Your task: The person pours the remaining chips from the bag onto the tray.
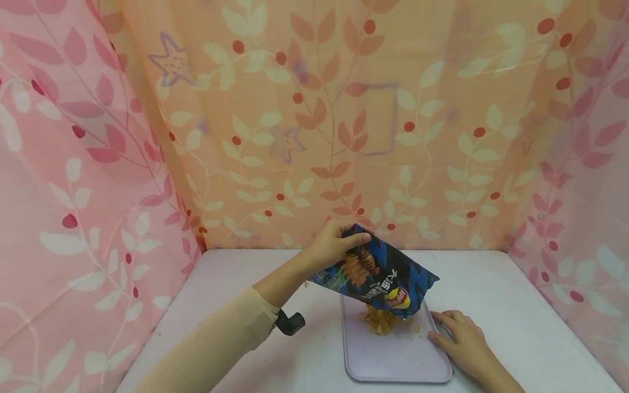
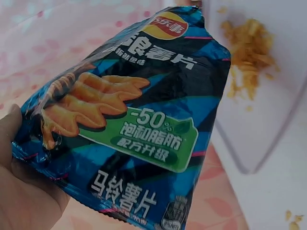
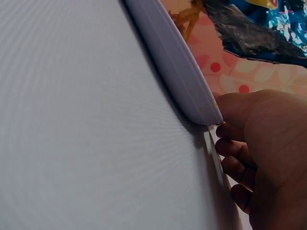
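My left hand (image 1: pixel 331 245) grips a blue and black potato chip bag (image 1: pixel 388 273) by one end, its thumb lying across the printed front. The bag tilts downward to the right over a pale purple tray (image 1: pixel 393 363). Broken yellow chips (image 1: pixel 379 322) lie heaped on the tray under the bag's lower end, which partly hides them; the left wrist view shows the heap (image 2: pixel 249 52) beside the bag. At the tray's right edge, my right hand (image 1: pixel 464 341) pinches the rim between thumb and fingers. Whether chips remain inside the bag is hidden.
The tray stands on a white table (image 1: pixel 275 363). A few crumbs (image 2: pixel 293 221) lie on the tabletop off the tray. A black curved piece (image 1: pixel 291 323) shows beneath the left sleeve. Floral curtains (image 1: pixel 314 136) enclose the table's back and sides.
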Demonstrator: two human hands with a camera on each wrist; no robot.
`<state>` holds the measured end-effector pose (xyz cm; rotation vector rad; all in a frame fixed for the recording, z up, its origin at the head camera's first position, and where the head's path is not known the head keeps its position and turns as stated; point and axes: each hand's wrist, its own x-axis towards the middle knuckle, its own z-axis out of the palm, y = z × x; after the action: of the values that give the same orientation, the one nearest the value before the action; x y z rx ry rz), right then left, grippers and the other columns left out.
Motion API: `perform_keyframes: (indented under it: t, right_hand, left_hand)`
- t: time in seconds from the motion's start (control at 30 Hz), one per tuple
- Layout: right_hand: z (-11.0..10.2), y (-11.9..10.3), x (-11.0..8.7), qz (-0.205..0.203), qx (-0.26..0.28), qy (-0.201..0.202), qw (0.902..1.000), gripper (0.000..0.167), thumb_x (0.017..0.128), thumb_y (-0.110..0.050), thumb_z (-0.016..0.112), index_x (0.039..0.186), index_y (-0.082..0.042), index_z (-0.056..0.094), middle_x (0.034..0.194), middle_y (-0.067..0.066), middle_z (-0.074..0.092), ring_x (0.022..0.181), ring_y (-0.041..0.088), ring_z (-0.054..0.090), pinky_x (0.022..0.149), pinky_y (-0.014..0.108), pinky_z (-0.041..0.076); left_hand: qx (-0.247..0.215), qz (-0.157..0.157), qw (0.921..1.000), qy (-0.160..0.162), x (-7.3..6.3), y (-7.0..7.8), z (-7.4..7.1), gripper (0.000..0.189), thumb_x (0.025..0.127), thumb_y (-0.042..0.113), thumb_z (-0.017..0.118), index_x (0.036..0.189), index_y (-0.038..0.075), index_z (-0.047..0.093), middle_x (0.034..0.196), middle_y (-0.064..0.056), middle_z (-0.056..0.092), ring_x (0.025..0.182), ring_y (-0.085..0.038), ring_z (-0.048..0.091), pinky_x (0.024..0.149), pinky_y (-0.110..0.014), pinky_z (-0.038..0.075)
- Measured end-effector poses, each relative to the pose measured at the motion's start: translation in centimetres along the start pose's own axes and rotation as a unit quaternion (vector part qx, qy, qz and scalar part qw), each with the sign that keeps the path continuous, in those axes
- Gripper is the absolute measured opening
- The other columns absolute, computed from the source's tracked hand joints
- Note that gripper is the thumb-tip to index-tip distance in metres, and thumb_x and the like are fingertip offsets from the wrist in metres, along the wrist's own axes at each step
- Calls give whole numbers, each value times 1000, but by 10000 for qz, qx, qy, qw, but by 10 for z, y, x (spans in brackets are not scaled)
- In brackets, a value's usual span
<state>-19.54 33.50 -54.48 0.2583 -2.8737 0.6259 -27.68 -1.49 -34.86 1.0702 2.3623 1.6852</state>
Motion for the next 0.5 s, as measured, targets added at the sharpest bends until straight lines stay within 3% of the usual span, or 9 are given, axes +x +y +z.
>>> perform_keyframes:
  t: [0.03,0.1,0.2,0.33,0.5]
  right_hand:
    - [0,0,0,-49,-2,40,10000,63,91,-51,73,134,-6,66,122,12,64,112,38,58,87,65,43]
    - [1,0,0,-98,-4,71,9999,62,91,-52,73,133,-6,66,121,12,64,112,37,59,87,65,44]
    - [1,1,1,-121,-30,71,9999,63,91,-52,72,133,-6,66,121,12,64,111,37,59,87,65,44]
    - [1,2,3,-119,-73,26,9999,64,92,-52,71,134,-5,65,122,14,63,111,38,58,86,65,44]
    - [3,2,1,-103,-105,1,9999,64,92,-53,72,133,-5,66,122,14,64,112,39,59,86,67,44]
  left_hand:
    - [39,39,10000,10,0,1,-2,21,101,33,65,111,18,76,73,1,63,69,-13,56,66,-25,46]
    - [79,169,9998,-23,1,3,-4,22,102,31,64,114,17,76,80,2,67,74,-11,59,70,-24,48]
    - [173,211,9996,46,1,6,-7,20,102,33,63,110,19,76,72,4,55,67,-12,51,65,-25,44]
    - [237,9,9997,25,1,7,-7,23,102,38,62,109,21,77,67,5,48,63,-11,49,64,-24,42]
    - [26,131,9999,53,1,9,-9,30,106,34,55,114,14,76,80,-1,66,75,-14,63,74,-29,53]
